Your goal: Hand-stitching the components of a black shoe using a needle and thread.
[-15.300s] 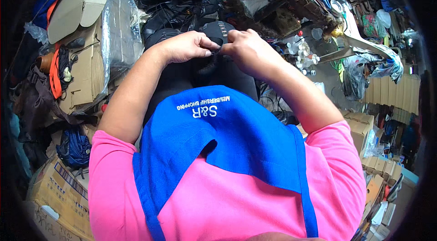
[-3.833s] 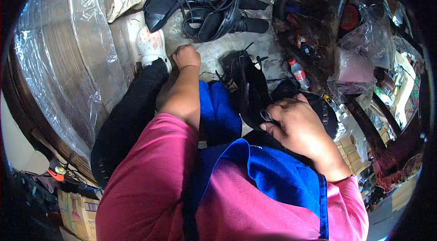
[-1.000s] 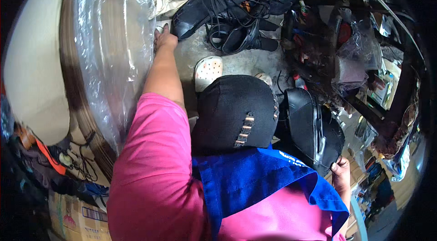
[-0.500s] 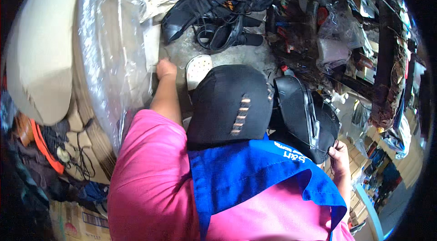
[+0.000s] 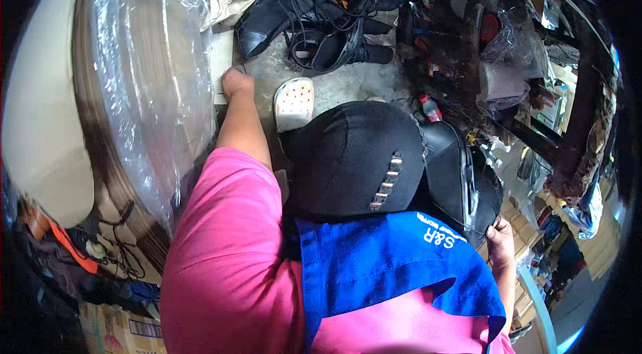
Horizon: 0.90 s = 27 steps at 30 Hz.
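Observation:
My left hand (image 5: 235, 82) reaches down to the concrete floor beside a plastic-wrapped stack of cardboard (image 5: 150, 79); its fingers are curled under and hidden. My right hand (image 5: 498, 241) grips the rim of a black shoe (image 5: 461, 177) that rests against my right knee. My black trouser knee with a ripped slit (image 5: 358, 156) fills the middle, above a blue apron (image 5: 388, 263) and a pink shirt. A white perforated sole (image 5: 294, 104) lies on the floor just right of my left hand.
A pile of black shoes and straps (image 5: 314, 13) lies at the top. A small red-capped bottle (image 5: 431, 109) stands by a cluttered dark rack (image 5: 481, 53) on the right. Cardboard boxes and orange items sit at the lower left.
My left hand stays low at the foot of the wrapped stack, shifting only slightly as the view moves. My right hand remains on the black shoe by my knee.

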Each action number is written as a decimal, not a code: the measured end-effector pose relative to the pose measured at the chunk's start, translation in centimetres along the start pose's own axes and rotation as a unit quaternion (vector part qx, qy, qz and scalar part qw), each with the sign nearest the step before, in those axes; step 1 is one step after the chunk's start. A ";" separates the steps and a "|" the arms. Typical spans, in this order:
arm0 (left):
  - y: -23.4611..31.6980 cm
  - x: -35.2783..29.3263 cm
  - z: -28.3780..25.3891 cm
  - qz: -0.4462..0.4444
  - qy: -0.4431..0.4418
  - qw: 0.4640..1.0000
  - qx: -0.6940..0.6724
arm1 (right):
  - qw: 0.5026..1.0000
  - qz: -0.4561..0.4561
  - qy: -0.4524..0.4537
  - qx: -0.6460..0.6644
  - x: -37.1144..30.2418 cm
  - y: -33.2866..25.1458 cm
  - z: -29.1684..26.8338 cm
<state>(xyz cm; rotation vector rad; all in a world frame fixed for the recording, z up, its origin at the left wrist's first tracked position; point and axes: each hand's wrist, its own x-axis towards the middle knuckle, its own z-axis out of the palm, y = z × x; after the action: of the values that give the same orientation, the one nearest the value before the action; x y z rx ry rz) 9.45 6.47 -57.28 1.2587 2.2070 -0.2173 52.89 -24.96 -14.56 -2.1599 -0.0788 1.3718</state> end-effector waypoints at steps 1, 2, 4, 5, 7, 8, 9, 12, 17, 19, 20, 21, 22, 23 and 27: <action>0.3 0.6 0.2 -0.008 -0.030 0.999 0.013 | 1.000 0.007 -0.004 -0.011 0.1 0.1 -0.5; 0.5 0.9 0.3 -0.016 -0.059 0.998 0.026 | 1.000 0.013 -0.008 -0.023 0.1 0.1 -0.9; 0.8 0.6 0.6 -0.004 -0.055 0.998 0.030 | 1.000 0.011 -0.004 -0.021 -0.1 0.0 -0.8; 1.0 0.3 0.7 0.008 -0.049 0.998 0.033 | 1.000 0.006 -0.002 -0.019 -0.2 0.0 -0.6; 1.3 -1.0 0.7 0.019 -0.061 0.997 0.043 | 1.000 0.008 -0.002 -0.023 -0.2 -0.2 -0.7; 1.4 -1.6 0.4 0.029 -0.072 0.996 0.052 | 1.000 0.009 -0.003 -0.027 -0.1 -0.4 -0.7; 0.9 -1.9 0.3 0.031 -0.067 0.996 0.052 | 1.000 -0.010 0.000 -0.022 -0.2 -0.6 0.2; -1.0 -2.7 1.2 0.078 -0.047 0.994 -0.053 | 0.999 -0.027 -0.019 -0.027 0.1 -0.8 0.5; -1.9 -5.3 0.2 0.127 -0.079 0.950 -0.274 | 0.995 -0.086 -0.049 -0.013 0.6 -0.3 0.8; -0.2 -8.1 -2.1 0.081 -0.192 0.873 -0.441 | 0.992 -0.104 -0.060 -0.032 0.5 0.0 -0.1; 0.4 -10.2 -4.1 0.087 -0.185 0.872 -0.445 | 0.989 -0.124 -0.071 -0.045 0.5 0.0 -0.3; 0.6 -12.1 -5.8 0.116 -0.178 0.829 -0.517 | 0.990 -0.113 -0.075 -0.040 0.4 -0.2 0.4; 0.9 -13.9 -7.5 0.147 -0.174 0.777 -0.586 | 0.989 -0.124 -0.078 -0.038 0.4 -0.1 0.7; 1.3 -15.4 -9.1 0.156 -0.170 0.774 -0.590 | 0.987 -0.140 -0.066 -0.034 0.5 0.3 0.8; 2.1 -21.0 -15.6 0.304 -0.216 0.691 -0.620 | 0.977 -0.192 -0.058 -0.068 -0.1 0.4 0.3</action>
<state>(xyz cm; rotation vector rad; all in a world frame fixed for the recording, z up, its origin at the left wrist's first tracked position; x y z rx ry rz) 12.91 -1.41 -32.48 0.8465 0.9267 0.9882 52.52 -25.20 -14.80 -2.0325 -0.6169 1.2899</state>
